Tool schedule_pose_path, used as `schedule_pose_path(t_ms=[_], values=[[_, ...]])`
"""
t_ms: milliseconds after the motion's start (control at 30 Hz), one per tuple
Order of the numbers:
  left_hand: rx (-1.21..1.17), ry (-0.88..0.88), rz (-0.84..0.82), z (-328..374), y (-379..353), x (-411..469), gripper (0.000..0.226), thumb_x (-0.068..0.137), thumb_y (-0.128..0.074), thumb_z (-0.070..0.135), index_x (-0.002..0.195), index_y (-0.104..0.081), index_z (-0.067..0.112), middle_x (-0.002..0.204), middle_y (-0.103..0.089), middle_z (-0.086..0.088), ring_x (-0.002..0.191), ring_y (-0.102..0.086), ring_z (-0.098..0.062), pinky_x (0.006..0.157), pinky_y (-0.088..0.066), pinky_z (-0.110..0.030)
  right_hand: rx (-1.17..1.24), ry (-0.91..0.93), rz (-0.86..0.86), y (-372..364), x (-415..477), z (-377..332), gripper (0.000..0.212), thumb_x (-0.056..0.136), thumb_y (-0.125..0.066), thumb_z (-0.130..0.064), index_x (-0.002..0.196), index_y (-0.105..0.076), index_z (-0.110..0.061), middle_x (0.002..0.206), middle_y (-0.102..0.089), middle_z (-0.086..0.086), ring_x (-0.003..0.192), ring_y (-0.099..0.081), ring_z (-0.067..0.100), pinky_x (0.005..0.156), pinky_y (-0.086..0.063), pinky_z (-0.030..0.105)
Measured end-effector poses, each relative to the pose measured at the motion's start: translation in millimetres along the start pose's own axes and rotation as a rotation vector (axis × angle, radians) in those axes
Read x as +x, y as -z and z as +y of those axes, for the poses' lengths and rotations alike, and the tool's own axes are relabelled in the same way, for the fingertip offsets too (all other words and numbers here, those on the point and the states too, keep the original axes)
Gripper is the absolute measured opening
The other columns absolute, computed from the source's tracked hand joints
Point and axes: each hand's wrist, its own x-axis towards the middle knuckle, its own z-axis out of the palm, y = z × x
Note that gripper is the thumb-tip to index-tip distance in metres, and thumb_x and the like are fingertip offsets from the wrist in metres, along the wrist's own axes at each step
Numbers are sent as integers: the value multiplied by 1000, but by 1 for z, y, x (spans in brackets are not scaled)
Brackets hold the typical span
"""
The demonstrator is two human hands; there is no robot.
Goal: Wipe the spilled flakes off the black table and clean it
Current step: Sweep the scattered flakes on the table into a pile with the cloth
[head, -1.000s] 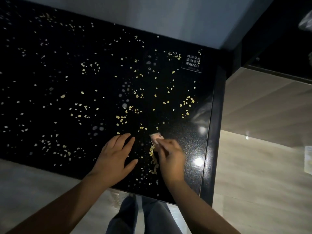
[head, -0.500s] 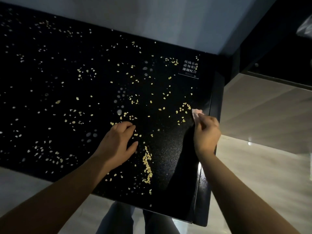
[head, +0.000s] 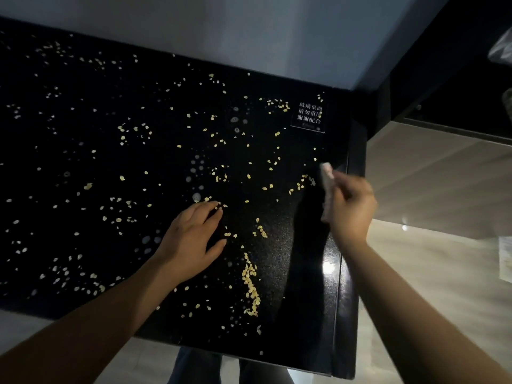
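Most of the flakes (head: 138,131) still lie all over the black table (head: 83,162), with only a small patch near 4 o'clock wiped into a little yellow line (head: 250,284). The right hand (head: 350,209) pinches a small cloth (head: 327,187) at the table's 3 o'clock edge, while the left hand (head: 194,239) rests flat, fingers a bit spread. A white sticker (head: 309,115) sits at 1 o'clock, and nothing blocks the wiping.

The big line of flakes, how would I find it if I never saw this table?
Start at the black table, then go to its near edge between the left hand and the right hand. The line of flakes is there: packed into one long yellow streak, while the other flakes lie scattered singly.
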Motion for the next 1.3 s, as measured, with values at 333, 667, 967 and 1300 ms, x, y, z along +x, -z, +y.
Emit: schedule_pose_path(t_ms=[333, 667, 967, 1300], values=[[-24, -13, -55, -8, 3, 4, 67, 87, -33, 54, 133, -53, 9, 140, -45, -6, 130, -41, -27, 102, -43, -49, -73, 40, -305, -57, -37, -12, 23, 90, -64, -2, 108, -74, -11, 97, -61, 0, 82, -54, 4, 78, -36, -3], [-112, -81, -49, -24, 27, 19, 57, 93, -41, 49, 141, -42, 20, 143, -36, 9, 132, -31, -10, 111, -33, -34, 45, -63, -72, -33, -33, -41, 15, 88, -73, -32, 98, -78, -22, 89, -67, -7, 84, -64, 6, 75, -53, 25], [-65, -129, 7, -27, 41, 66, 62, 93, -51, 42, 146, -34, 13, 151, -31, 0, 140, -25, -16, 115, -27, -35, -78, -206, 97, -40, 69, 24, 45, 87, -61, -62, 92, -76, -19, 78, -64, 13, 68, -67, 19, 74, -57, 30], [-74, -60, 34, -28, 40, 106, 63, 93, -52, 40, 145, -35, 11, 155, -26, -2, 145, -14, -18, 117, -22, -38, -49, 28, -282, -78, 22, -11, 16, 89, -67, -8, 103, -75, -12, 99, -64, -4, 89, -59, 1, 82, -41, 3]])
